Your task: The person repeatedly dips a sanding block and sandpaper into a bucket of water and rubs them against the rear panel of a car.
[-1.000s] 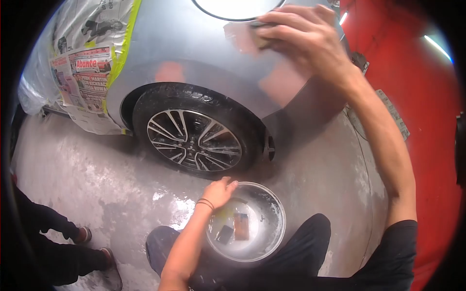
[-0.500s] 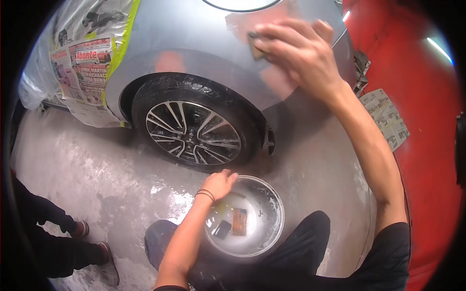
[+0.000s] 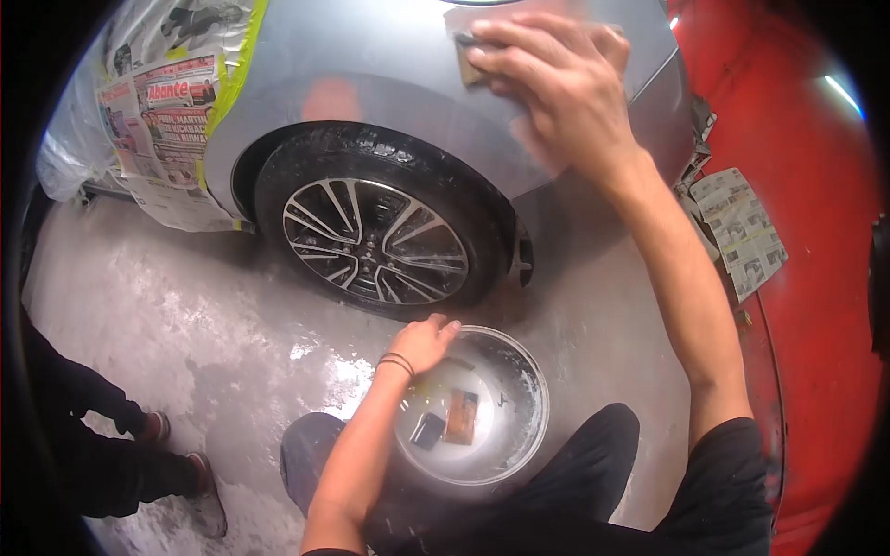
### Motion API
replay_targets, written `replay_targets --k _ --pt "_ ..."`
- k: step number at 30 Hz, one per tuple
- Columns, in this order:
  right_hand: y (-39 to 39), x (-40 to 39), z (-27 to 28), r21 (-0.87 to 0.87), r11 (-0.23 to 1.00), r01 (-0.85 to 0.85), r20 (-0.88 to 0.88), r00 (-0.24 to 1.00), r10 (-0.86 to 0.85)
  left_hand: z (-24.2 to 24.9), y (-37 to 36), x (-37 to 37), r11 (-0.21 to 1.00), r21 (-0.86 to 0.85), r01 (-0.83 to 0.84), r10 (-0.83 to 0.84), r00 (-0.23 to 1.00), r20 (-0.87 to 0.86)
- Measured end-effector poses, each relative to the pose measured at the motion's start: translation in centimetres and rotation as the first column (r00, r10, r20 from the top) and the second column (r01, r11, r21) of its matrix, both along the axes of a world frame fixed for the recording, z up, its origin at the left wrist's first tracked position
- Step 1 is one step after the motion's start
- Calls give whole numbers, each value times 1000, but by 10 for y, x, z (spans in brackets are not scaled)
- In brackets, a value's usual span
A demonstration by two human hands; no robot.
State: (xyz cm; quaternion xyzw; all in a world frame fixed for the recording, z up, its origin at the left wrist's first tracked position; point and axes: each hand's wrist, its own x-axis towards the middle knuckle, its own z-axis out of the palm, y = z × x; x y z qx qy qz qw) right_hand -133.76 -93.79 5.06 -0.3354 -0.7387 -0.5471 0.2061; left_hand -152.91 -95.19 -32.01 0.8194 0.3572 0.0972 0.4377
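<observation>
My right hand (image 3: 565, 88) presses a small dark-edged, tan sanding pad (image 3: 472, 67) against the grey car panel (image 3: 389, 56) above the wheel, beside a pinkish patch. My left hand (image 3: 426, 343) rests at the upper left rim of a round metal basin (image 3: 543, 408); its fingertips are over the edge, and whether they grip it is hard to tell. Inside the basin, in cloudy water, are a brown block (image 3: 461, 416) and a dark block (image 3: 427, 431). The basin stands on the floor between my knees.
A black tire with a spoked wheel (image 3: 371, 243) is just beyond the basin. Taped newspaper (image 3: 171, 120) and plastic sheeting cover the car at left. Another person's legs and shoes (image 3: 206, 496) are at lower left. More newspaper (image 3: 742, 232) lies at right by the red surface (image 3: 825, 371).
My right hand and the pad have shifted slightly left and up over the panel. My left hand stays at the basin rim. The whole view has shifted a little.
</observation>
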Motion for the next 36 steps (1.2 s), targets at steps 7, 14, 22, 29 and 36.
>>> replay_targets --k 7,14,22,29,36 --pt "7 -13 7 -29 1000 5 -47 999 -6 -5 2 5 994 102 27 -33 998 60" --pt "-14 -9 -23 25 997 79 -90 993 -76 10 -13 -7 920 384 80 -141 981 135" --pt "-11 -2 -22 83 997 -7 -44 999 10 185 -165 13 758 -339 557 22 497 867" --pt "-38 1 -76 90 975 -202 -18 979 205 237 -252 -7 38 -745 665 7 746 666" --pt "-40 -22 -78 14 974 -227 17 974 227 191 -246 4 122 -565 816 -485 546 684"
